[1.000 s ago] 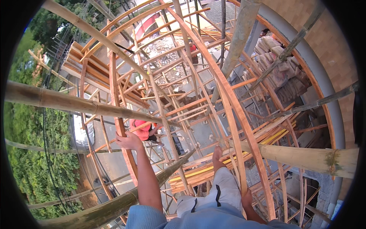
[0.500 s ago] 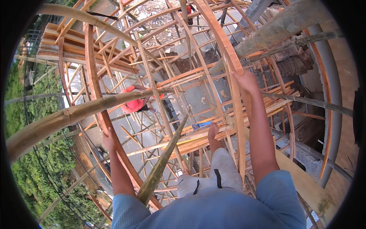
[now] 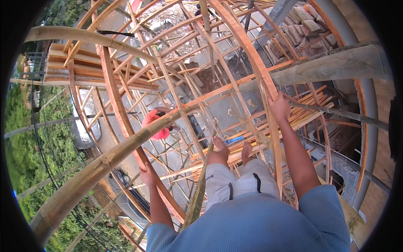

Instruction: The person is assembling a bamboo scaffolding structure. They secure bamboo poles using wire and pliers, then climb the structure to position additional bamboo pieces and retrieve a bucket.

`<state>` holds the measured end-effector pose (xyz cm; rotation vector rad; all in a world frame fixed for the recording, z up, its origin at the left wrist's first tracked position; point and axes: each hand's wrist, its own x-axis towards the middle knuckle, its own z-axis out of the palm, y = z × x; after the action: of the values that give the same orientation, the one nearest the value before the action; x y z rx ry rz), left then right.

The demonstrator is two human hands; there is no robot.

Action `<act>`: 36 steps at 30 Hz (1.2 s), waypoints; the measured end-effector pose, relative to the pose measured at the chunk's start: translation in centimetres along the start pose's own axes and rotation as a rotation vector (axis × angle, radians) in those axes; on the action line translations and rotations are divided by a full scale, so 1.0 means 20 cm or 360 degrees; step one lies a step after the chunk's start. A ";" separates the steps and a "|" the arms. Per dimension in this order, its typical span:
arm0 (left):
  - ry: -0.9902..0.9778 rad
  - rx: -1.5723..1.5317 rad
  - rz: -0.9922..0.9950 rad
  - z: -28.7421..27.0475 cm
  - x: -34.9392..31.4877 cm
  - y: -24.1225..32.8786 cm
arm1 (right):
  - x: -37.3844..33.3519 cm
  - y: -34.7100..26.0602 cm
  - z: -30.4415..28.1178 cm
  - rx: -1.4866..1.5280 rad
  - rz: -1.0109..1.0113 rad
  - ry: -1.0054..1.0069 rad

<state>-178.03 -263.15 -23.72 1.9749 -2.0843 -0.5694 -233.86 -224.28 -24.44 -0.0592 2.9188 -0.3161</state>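
My left hand (image 3: 147, 173) is closed round a long reddish wooden beam (image 3: 116, 103) that slants up and away on the left. On the right, my right hand (image 3: 280, 109) grips a second wooden beam (image 3: 247, 48), its fingers wrapped over the edge. Both arms are spread wide apart. Between them my bare left foot (image 3: 220, 145) and bare right foot (image 3: 247, 150) are side by side, near lengths of timber. A greenish bamboo pole (image 3: 196, 197) rises from near my left side, and a thick tan bamboo pole (image 3: 105, 158) crosses in front of my left arm.
Far below, a person in a red-orange shirt (image 3: 156, 125) bends among the posts. Stacked planks (image 3: 84, 69) lie at upper left. A thick grey bamboo pole (image 3: 331, 66) crosses at right. Black cables (image 3: 40, 138) run past trees at left; timber framing surrounds a long drop.
My left foot has come forward beside the right one. The view has shifted while both hands keep their grip on the beams. The person below has changed posture.
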 end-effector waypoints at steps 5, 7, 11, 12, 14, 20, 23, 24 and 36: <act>0.0048 0.0190 -0.0021 -0.01 0.00 0.07 | -0.01 -0.01 -0.07 -0.0094 0.0059 -0.0145; -0.0045 0.0133 -0.0045 -0.06 0.03 0.04 | -0.02 -0.07 -0.11 -0.0086 0.0053 -0.0162; -0.0007 0.0124 -0.0095 -0.07 0.01 0.11 | 0.00 -0.04 -0.10 -0.0104 0.0046 -0.0120; -0.0040 0.0113 -0.0118 -0.07 0.02 0.11 | -0.01 -0.04 -0.07 -0.0101 0.0016 -0.0091; -0.0145 0.0157 -0.0156 -0.11 0.03 0.05 | -0.03 -0.08 -0.07 -0.0122 0.0043 -0.0121; -0.0116 0.0173 -0.0184 -0.07 0.09 0.10 | 0.00 -0.09 -0.03 -0.0116 0.0086 -0.0052; -0.0105 0.0166 -0.0165 -0.08 0.11 0.06 | -0.01 -0.13 -0.02 -0.0056 0.0081 -0.0016; -0.0104 0.0153 -0.0179 -0.08 0.12 0.03 | -0.01 -0.14 -0.02 -0.0014 0.0088 -0.0026; -0.0238 0.0321 -0.0276 -0.03 0.18 -0.02 | 0.05 -0.17 -0.01 -0.0190 0.0126 -0.0073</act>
<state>-177.78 -266.82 -23.80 2.3093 -2.1449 -0.5751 -234.81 -227.71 -23.74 0.0307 2.8822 -0.1256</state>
